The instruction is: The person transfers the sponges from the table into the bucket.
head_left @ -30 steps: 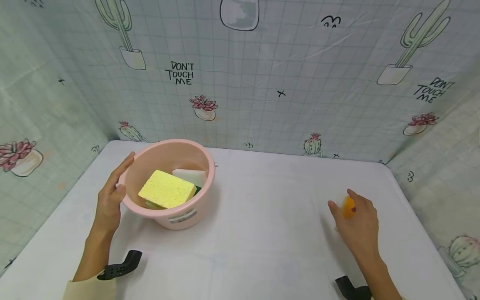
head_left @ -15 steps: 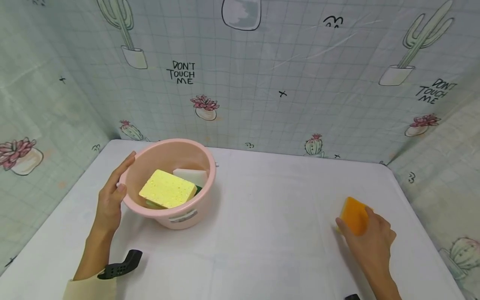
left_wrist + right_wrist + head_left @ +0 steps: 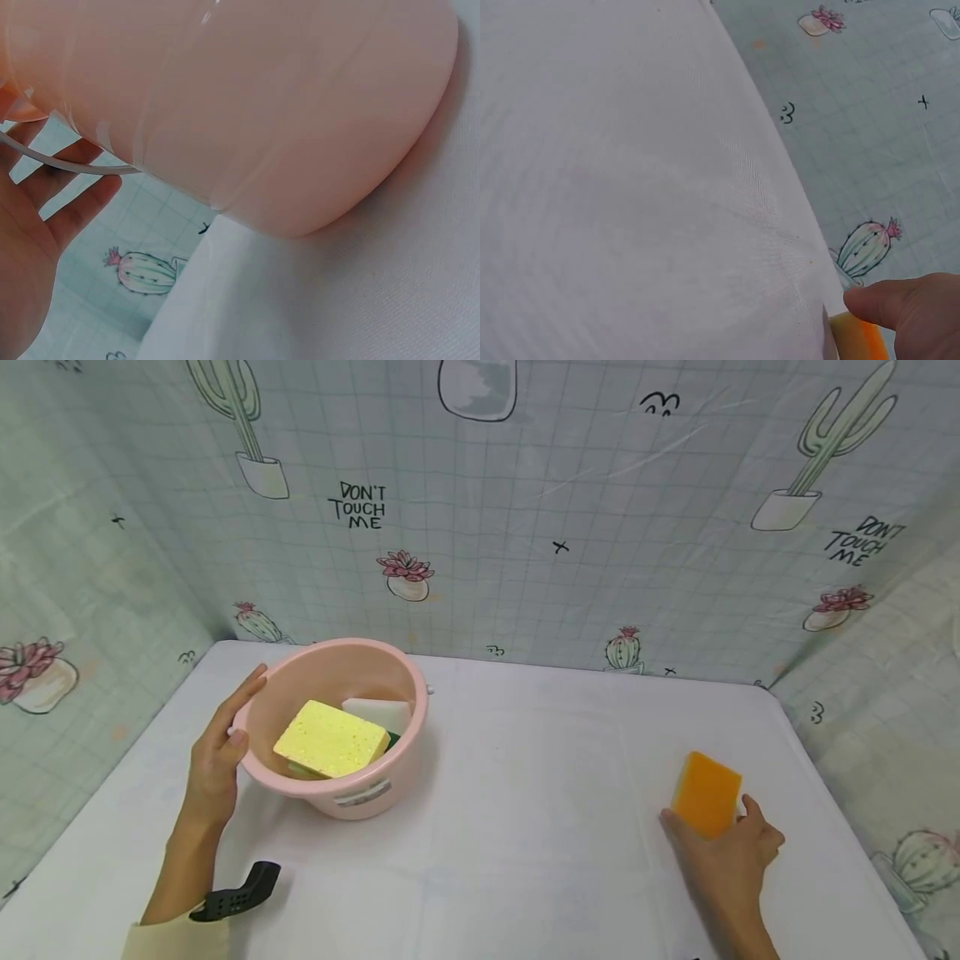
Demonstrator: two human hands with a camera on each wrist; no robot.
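A pink bucket (image 3: 405,768) stands on the left of the table. My left hand (image 3: 213,768) rests against the outer left side of its rim, fingers mostly straight. In the left wrist view those fingers (image 3: 82,210) reach past the bucket's thin grey handle (image 3: 64,163). On the right lies an orange-topped sponge (image 3: 708,789) with a pale layer along its left side. My right hand (image 3: 720,860) is low at its near end, thumb at the left edge and fingertips beside the right edge, a thin gap there. The thumb (image 3: 885,301) is straight in the right wrist view.
A yellow sponge (image 3: 330,739) lies in the bucket on top of others, with a white block (image 3: 382,714) and a dark green edge showing behind it. The table (image 3: 525,793) has a white cover. Patterned cloth (image 3: 487,527) encloses its back and sides.
My right hand has drawn back toward the near end of the orange sponge and lowered, baring most of its top. The sponge keeps its place. My left hand and the bucket stay still.
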